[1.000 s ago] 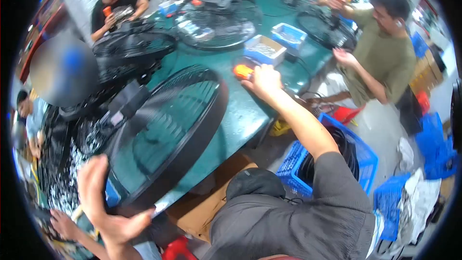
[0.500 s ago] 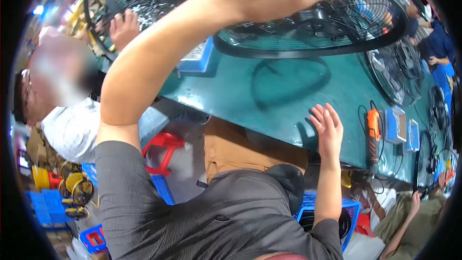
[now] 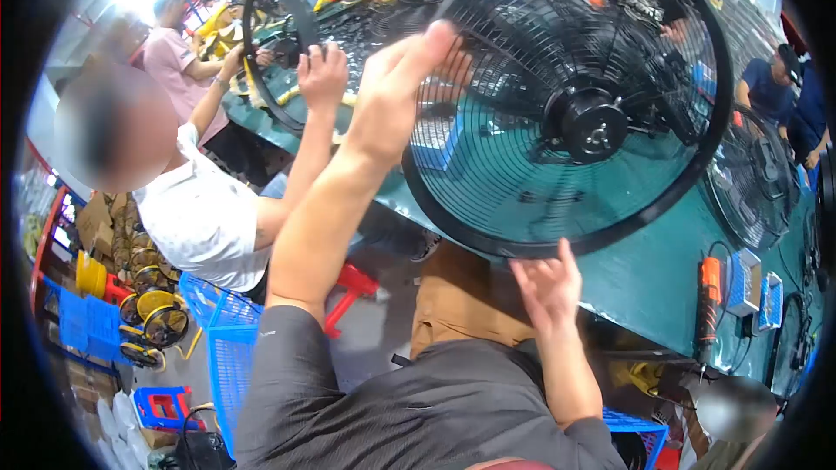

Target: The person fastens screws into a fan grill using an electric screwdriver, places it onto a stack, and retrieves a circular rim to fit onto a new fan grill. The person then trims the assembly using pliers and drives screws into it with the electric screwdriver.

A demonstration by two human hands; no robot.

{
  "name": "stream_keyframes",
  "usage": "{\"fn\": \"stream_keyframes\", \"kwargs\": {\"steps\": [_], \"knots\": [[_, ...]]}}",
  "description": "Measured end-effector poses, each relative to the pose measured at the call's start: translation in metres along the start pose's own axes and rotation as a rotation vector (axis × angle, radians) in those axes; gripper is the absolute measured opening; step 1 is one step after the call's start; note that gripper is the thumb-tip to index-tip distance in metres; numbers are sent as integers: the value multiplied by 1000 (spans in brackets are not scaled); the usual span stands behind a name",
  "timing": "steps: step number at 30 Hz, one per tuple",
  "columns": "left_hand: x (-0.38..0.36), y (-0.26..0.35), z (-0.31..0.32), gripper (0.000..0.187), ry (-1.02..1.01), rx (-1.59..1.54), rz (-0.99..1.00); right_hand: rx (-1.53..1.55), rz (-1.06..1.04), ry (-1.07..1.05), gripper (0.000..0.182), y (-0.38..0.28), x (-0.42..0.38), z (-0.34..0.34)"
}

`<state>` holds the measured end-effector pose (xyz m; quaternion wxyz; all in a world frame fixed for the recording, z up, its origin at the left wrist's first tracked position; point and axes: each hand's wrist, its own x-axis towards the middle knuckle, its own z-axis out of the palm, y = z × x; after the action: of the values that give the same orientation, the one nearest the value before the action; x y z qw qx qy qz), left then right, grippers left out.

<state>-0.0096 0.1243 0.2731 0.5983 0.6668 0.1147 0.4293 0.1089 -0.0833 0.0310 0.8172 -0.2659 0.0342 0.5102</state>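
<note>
While I hold the fan guard (image 3: 566, 104) tilted up over the green table (image 3: 662, 278), left hand (image 3: 396, 91) lies flat, fingers spread on its upper-left rim; right hand (image 3: 549, 283) open under its bottom edge. Co-worker's hand (image 3: 322, 74) w/ another ring close left; orange driver (image 3: 710, 296) near table edge, right

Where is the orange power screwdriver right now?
In the head view the orange power screwdriver lies on the green table at lower right, beside small blue boxes, right of the right hand.
</note>
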Motion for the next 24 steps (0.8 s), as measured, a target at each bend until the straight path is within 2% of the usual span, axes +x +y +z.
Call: {"fn": "stream_keyframes", "kwargs": {"steps": [2, 4, 6, 8, 9, 10, 12, 16, 18, 20, 21, 22, 24], "knots": [[-23, -21, -24, 47, 24, -310, -11, -232, -329, -81, 53, -11, -5, -27], [-46, -55, -41, 62, 20, -528, 25, -382, -700, 77, 50, -37, -24, -14], [-70, -80, -35, 72, 58, -687, 54, -203, -789, 140, 50, -66, -34, 0], [-88, -96, -22, 78, 118, -691, 60, -246, -807, -112, 50, -89, -47, 10], [-96, -105, -16, 80, 115, -729, 49, -327, -878, -62, 51, -97, -53, 16], [-104, -111, -10, 80, 128, -753, 58, -320, -884, 46, 50, -106, -57, 21], [-116, -116, 4, 79, 162, -799, 83, -436, -940, 122, 48, -123, -61, 22], [-133, -136, 13, 79, 121, -804, 98, -553, -960, 115, 48, -146, -72, 9], [-144, -150, 14, 71, 70, -776, 67, -555, -959, 154, 49, -152, -85, 2], [-162, -167, 7, 67, -15, -709, 38, -622, -857, 97, 49, -170, -96, -11], [-177, -156, 1, 69, -68, -692, -146, -689, -795, 162, 48, -175, -117, -14], [-187, -160, 5, 75, -77, -712, -192, -728, -728, 197, 47, -179, -126, -13], [-200, -168, 4, 74, -117, -714, -282, -856, -625, 352, 49, -185, -135, -8]]}}
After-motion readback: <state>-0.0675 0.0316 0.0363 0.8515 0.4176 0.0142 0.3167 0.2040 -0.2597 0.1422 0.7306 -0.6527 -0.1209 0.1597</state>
